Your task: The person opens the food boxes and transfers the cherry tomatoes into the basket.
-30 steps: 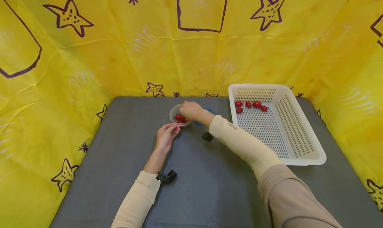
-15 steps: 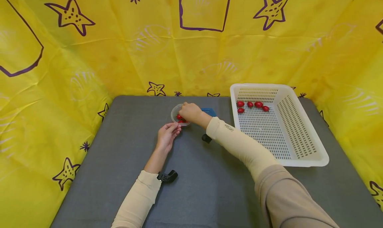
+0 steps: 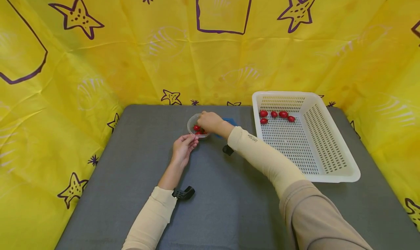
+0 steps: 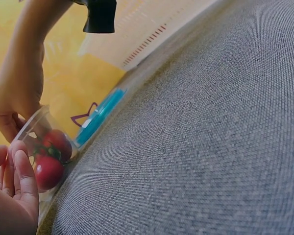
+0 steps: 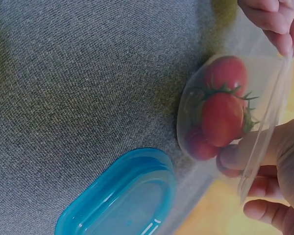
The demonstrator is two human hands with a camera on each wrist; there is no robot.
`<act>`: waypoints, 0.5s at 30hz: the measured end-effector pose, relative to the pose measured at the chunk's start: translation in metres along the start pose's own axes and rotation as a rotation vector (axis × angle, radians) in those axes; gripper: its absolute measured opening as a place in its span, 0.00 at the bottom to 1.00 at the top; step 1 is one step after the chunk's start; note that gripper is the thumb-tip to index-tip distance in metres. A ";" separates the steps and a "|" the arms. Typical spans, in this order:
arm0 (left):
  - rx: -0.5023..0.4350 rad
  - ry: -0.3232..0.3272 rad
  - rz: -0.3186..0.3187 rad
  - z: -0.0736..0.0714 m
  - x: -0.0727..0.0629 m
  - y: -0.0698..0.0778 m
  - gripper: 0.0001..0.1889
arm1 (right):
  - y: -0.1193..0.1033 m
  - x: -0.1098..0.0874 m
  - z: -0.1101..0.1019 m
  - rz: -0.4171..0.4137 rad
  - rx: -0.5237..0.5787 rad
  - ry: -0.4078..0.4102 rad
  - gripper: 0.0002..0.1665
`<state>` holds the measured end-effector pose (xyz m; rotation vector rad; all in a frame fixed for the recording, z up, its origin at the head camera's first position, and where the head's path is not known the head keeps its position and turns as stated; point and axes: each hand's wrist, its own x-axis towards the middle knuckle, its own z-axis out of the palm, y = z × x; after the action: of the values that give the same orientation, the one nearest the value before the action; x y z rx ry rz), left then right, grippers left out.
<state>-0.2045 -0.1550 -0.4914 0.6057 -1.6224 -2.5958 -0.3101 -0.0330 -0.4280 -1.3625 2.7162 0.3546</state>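
A small clear plastic container (image 3: 190, 125) stands toward the back of the table with several red cherry tomatoes (image 5: 222, 119) in it, green stems attached. My left hand (image 3: 182, 149) pinches its near rim between thumb and fingers. From the right, my right hand (image 3: 211, 123) reaches over the rim into the container. In the right wrist view its thumb (image 5: 235, 155) presses against a tomato low in the container, the fingers curled on the far side. That tomato is partly hidden behind the thumb.
A blue lid (image 5: 137, 193) lies beside the container, partly under my right forearm in the head view. At the right, a white perforated basket (image 3: 331, 177) holds several tomatoes (image 3: 283, 114) in its far left corner. A yellow patterned cloth (image 3: 210, 67) hangs behind the grey table (image 3: 141, 140).
Both hands stay at the container. My right hand and wrist shift only slightly over it, and the left hand keeps its pinch on the rim. The basket's tomatoes have not moved.
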 end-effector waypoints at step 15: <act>0.020 0.004 -0.004 -0.001 0.000 -0.001 0.03 | 0.009 -0.011 -0.012 -0.021 0.061 0.100 0.10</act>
<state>-0.2042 -0.1553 -0.4923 0.6153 -1.6497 -2.5826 -0.3106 -0.0220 -0.4129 -1.4292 2.7644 0.2057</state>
